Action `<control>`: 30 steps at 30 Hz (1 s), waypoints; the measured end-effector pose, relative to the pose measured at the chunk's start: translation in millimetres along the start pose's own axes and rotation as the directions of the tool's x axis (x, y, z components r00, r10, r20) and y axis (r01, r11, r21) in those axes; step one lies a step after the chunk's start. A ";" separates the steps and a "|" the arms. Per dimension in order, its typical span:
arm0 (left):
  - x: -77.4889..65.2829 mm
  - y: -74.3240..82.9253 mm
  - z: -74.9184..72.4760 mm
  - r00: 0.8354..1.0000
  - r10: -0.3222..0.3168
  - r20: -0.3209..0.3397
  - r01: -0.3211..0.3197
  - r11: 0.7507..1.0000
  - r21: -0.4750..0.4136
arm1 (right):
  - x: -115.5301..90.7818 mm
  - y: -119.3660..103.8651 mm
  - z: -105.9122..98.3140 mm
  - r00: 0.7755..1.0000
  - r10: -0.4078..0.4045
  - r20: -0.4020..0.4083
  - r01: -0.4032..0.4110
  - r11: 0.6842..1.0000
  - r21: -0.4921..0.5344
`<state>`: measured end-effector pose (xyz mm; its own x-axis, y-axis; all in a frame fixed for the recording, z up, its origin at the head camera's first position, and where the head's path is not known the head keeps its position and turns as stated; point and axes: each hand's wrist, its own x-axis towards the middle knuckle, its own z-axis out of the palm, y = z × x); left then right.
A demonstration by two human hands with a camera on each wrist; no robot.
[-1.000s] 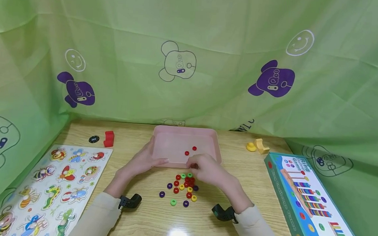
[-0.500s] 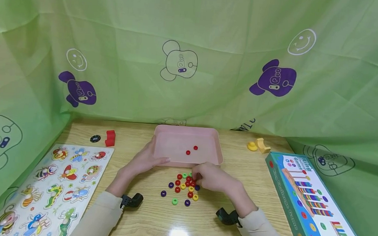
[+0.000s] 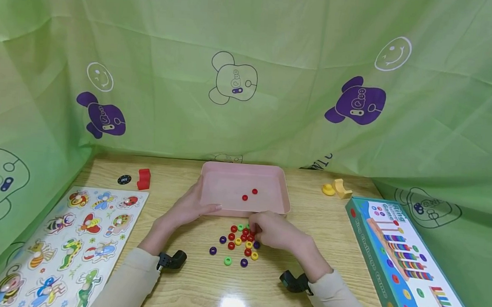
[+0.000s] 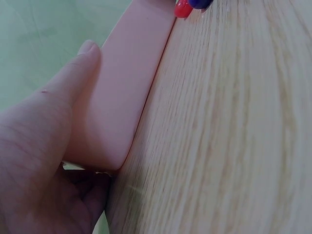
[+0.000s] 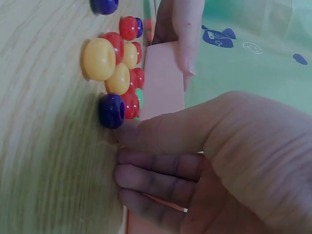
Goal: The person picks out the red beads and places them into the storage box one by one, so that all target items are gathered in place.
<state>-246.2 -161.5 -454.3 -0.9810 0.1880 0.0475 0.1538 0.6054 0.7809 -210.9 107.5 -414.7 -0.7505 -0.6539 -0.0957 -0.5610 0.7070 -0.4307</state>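
A shallow pink tray (image 3: 223,187) stands at the back middle, with two red beads (image 3: 245,197) in it. My left hand (image 3: 188,207) grips its near left corner, thumb along the front wall and fingers around the side, as the left wrist view confirms. Several loose beads in red, yellow, green and purple lie on the table before the tray. At the right side of this pile is my right hand (image 3: 276,230), fingers bent down among the beads. In the right wrist view its thumb hides whether a bead is held, beside a purple bead (image 5: 111,111).
A white puzzle board (image 3: 71,246) with insect pictures lies at left, below a red block (image 3: 144,179) and a black chip (image 3: 124,179). At right lies a game box (image 3: 412,271), with a yellow duck (image 3: 328,190) and a yellow curved block (image 3: 342,189) beyond it.
My right hand has come from the tray's front edge down toward the beads, then stayed nearly still. My left hand has kept its grip on the tray.
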 end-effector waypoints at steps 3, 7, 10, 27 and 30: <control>-0.1 0.1 0.4 1.000 -0.003 0.001 0.003 1.000 0.007 | 0.5 0.0 0.4 1.000 0.010 -0.006 -0.010 1.000 -0.006; 0.7 -0.7 1.1 1.000 0.009 -0.006 -0.009 1.000 -0.003 | 0.0 -1.6 -0.3 1.000 0.021 -0.010 -0.021 1.000 -0.003; 0.9 -0.4 1.1 1.000 0.020 -0.011 -0.020 0.999 -0.028 | -0.3 -2.6 -0.7 0.999 0.030 -0.011 -0.030 1.000 0.005; -0.2 0.1 -0.7 1.000 0.006 -0.002 -0.006 1.000 -0.021 | 2.5 -5.0 4.1 0.998 0.026 -0.065 -0.030 0.997 -0.070; -0.4 0.2 -0.8 1.000 0.004 0.000 -0.004 1.000 -0.023 | 2.2 -5.3 5.1 0.997 0.010 -0.071 -0.016 0.996 -0.091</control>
<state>-245.9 -162.0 -453.7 -0.9803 0.1908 0.0505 0.1552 0.5867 0.7948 -207.8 100.9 -417.2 -0.7789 -0.6261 -0.0357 -0.5782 0.7391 -0.3455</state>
